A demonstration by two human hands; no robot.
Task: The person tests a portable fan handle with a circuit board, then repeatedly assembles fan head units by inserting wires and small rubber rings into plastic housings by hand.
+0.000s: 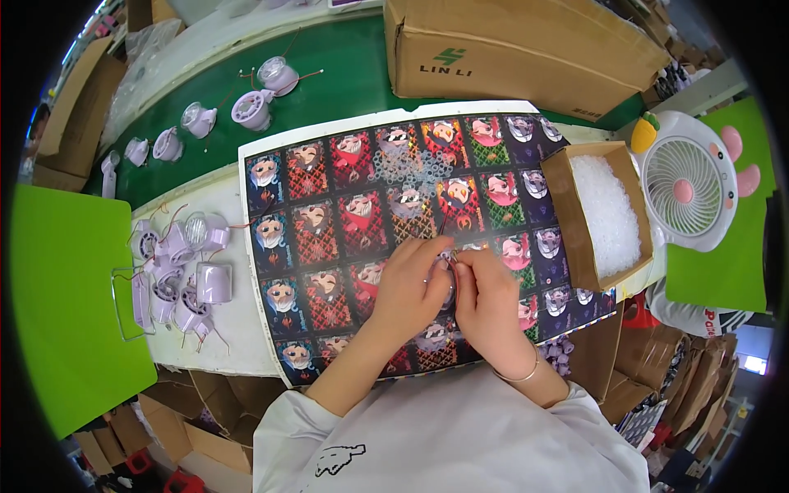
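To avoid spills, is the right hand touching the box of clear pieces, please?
Apart: the head view shows printed sheet between right hand and box.

1. A pale, whitish top (501, 431) covers the torso, its cloth mostly plain and softly creased.
2. The left sleeve (283, 419) and the right sleeve (585, 411) are of the same pale cloth, loose and wide at the opening, ending well short of the wrists.
3. On the left side of the front sits a small black outline drawing (339, 460) with a jagged edge (what it depicts is hard to tell).
4. A thin, shiny bracelet (519, 378) loops around the right wrist.
5. A tiny glint (426, 282) shows on the left hand (411, 283), perhaps a ring.
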